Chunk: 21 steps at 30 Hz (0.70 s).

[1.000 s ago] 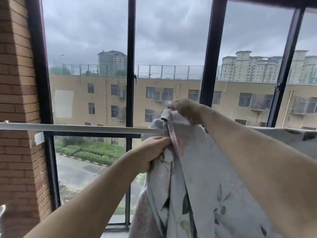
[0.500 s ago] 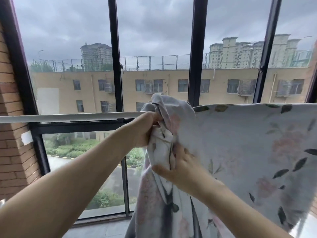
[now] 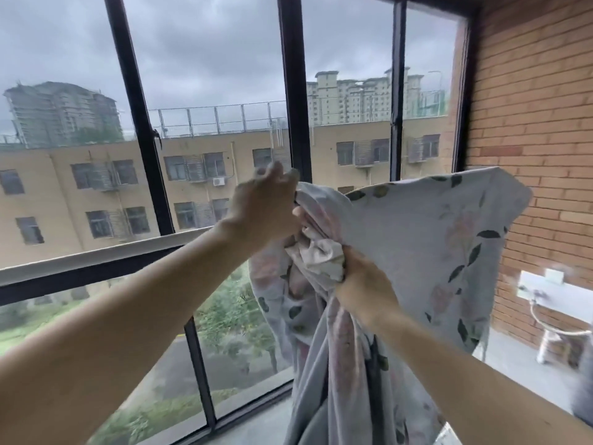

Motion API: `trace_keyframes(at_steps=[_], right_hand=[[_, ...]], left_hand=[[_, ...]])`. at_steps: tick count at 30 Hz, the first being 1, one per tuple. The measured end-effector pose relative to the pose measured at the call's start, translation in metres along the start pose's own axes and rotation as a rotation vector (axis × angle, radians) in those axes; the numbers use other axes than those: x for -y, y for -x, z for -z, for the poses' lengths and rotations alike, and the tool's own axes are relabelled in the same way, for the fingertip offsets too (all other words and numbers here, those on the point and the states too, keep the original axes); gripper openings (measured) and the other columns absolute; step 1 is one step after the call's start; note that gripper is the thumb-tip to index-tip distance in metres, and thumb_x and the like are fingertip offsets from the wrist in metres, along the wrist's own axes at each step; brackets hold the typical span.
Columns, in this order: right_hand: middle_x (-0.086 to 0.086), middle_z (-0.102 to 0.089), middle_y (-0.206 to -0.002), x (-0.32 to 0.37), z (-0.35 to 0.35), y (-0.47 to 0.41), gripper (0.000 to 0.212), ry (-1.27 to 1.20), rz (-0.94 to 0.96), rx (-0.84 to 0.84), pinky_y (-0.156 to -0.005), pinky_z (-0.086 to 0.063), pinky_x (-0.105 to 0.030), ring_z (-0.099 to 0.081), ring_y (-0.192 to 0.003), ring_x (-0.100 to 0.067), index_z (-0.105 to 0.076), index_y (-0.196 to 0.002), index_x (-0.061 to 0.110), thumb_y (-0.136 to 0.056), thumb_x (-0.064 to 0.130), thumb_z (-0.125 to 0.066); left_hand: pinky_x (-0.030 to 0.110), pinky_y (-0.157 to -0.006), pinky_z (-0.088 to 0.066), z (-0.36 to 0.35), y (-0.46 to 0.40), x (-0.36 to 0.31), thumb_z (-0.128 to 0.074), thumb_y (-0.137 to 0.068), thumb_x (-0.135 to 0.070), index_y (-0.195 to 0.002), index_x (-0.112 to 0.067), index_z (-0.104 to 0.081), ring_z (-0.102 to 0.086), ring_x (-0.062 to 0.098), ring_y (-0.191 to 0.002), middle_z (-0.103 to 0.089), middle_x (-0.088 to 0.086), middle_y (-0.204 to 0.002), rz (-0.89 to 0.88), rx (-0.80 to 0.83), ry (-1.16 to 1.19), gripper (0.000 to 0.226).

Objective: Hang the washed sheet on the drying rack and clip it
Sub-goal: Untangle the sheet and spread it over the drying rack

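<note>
Window [image 3: 295, 91]: the far side of the view is filled by black-framed glass panes, through which grey cloud, a tan building and taller blocks are seen.
Brick wall [image 3: 539, 123]: the right side is closed off by red-brown brick; a white fitting with a hose is fixed low on it, blurred.
Sheet [image 3: 426, 245]: a pale grey sheet printed with dark leaves and faint pink flowers is draped over the rail on the right, just in front of the brick wall. 1 broad panel is spread flat toward the right, while the left part is gathered into a thick bunch that hangs down toward the floor.
Rail [image 3: 96, 256]: a pale bar is seen running from the left edge up toward the middle, just in front of the window frame; its right part is hidden behind the arm and the cloth.
Left hand [image 3: 264, 208]: it is raised at the top left edge of the bunch, the thumb side touching the cloth. The fingers are blurred, so whether cloth is gripped cannot be told.
Right hand [image 3: 362, 285]: it is closed round the crumpled bunch lower down, fingers curled into the folds.
</note>
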State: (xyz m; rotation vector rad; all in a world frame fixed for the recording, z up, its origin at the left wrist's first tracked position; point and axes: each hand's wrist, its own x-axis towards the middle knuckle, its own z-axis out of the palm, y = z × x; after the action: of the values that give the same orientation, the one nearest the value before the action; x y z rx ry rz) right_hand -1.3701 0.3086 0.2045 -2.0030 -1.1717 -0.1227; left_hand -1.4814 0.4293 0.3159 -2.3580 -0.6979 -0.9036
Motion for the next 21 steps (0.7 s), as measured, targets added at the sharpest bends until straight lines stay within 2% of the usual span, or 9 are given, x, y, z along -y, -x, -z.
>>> trace_keyframes(at_steps=[2,4,5,7,10,13,17,19,21], right_hand=[[-0.007,-0.065,-0.107,0.000,0.000,-0.001,0.029,0.084,0.004,-0.043,-0.074,-0.051,-0.038,-0.063,-0.090,-0.033,-0.052,-0.116,0.021,-0.089,0.032,-0.054],[-0.006,-0.064,-0.103,-0.001,0.002,-0.005,0.022,0.143,0.036,-0.089,-0.072,-0.051,-0.038,-0.064,-0.087,-0.031,-0.050,-0.106,0.019,-0.088,0.031,-0.057],[-0.006,-0.063,-0.102,-0.002,0.004,-0.007,0.021,0.157,0.048,-0.112,-0.072,-0.050,-0.036,-0.064,-0.088,-0.031,-0.048,-0.102,0.018,-0.088,0.030,-0.058],[-0.007,-0.060,-0.100,-0.002,0.013,-0.010,0.018,0.184,0.056,-0.151,-0.070,-0.046,-0.035,-0.063,-0.088,-0.032,-0.043,-0.096,0.016,-0.088,0.023,-0.058],[-0.010,-0.056,-0.102,0.001,0.027,-0.011,0.019,0.243,0.053,-0.223,-0.073,-0.046,-0.037,-0.060,-0.091,-0.032,-0.042,-0.100,0.011,-0.088,0.015,-0.057],[-0.010,-0.051,-0.110,0.012,0.037,-0.014,0.028,0.452,0.045,-0.304,-0.091,-0.042,-0.040,-0.053,-0.103,-0.030,-0.044,-0.112,0.009,-0.088,0.015,-0.057],[-0.015,-0.033,-0.133,0.040,0.042,-0.025,0.040,0.566,-0.109,-0.350,-0.104,-0.032,-0.059,-0.036,-0.124,-0.036,-0.034,-0.130,0.011,-0.093,0.023,-0.046],[-0.017,-0.033,-0.139,0.050,0.035,-0.028,0.049,0.424,-0.162,-0.330,-0.099,-0.038,-0.061,-0.045,-0.120,-0.040,-0.024,-0.135,0.012,-0.093,0.026,-0.045],[-0.015,-0.048,-0.127,0.059,0.026,-0.024,0.060,0.211,-0.193,-0.259,-0.086,-0.048,-0.050,-0.059,-0.095,-0.036,-0.014,-0.139,0.021,-0.089,0.022,-0.049]], left_hand=[[0.039,-0.075,-0.053,0.005,-0.014,-0.005,-0.062,-0.089,-0.040,-0.137,-0.025,-0.045,-0.050,0.029,-0.118,-0.045,0.009,-0.133,-0.117,0.006,-0.076,0.054],[0.041,-0.086,-0.050,0.001,-0.028,-0.014,-0.057,-0.093,-0.028,-0.136,-0.027,-0.051,-0.044,0.029,-0.126,-0.041,0.009,-0.141,-0.202,0.115,-0.133,0.043],[0.041,-0.087,-0.048,-0.004,-0.033,-0.018,-0.053,-0.095,-0.021,-0.131,-0.024,-0.055,-0.048,0.028,-0.123,-0.047,0.009,-0.138,-0.227,0.164,-0.159,0.036],[0.037,-0.074,-0.046,-0.007,-0.039,-0.024,-0.047,-0.098,-0.013,-0.122,-0.017,-0.053,-0.061,0.029,-0.105,-0.062,0.009,-0.117,-0.221,0.179,-0.130,0.026],[0.033,-0.059,-0.040,-0.003,-0.043,-0.015,-0.045,-0.097,-0.005,-0.120,-0.014,-0.047,-0.065,0.031,-0.085,-0.064,0.010,-0.091,-0.094,0.093,0.084,0.025],[0.027,-0.046,-0.031,0.009,-0.042,0.023,-0.040,-0.094,0.001,-0.103,-0.019,-0.044,-0.054,0.020,-0.061,-0.051,0.000,-0.072,0.113,0.012,0.301,0.022],[0.031,-0.041,-0.044,0.020,-0.032,0.080,-0.033,-0.098,0.000,-0.099,-0.016,-0.046,-0.059,0.024,-0.059,-0.060,0.008,-0.073,0.316,-0.186,0.541,0.020],[0.034,-0.046,-0.048,0.025,-0.025,0.104,-0.033,-0.096,-0.001,-0.101,-0.013,-0.048,-0.058,0.025,-0.061,-0.059,0.008,-0.073,0.402,-0.300,0.590,0.020],[0.030,-0.047,-0.039,0.035,-0.016,0.127,-0.033,-0.095,-0.001,-0.101,-0.012,-0.048,-0.052,0.024,-0.063,-0.053,0.003,-0.070,0.467,-0.392,0.617,0.020]])
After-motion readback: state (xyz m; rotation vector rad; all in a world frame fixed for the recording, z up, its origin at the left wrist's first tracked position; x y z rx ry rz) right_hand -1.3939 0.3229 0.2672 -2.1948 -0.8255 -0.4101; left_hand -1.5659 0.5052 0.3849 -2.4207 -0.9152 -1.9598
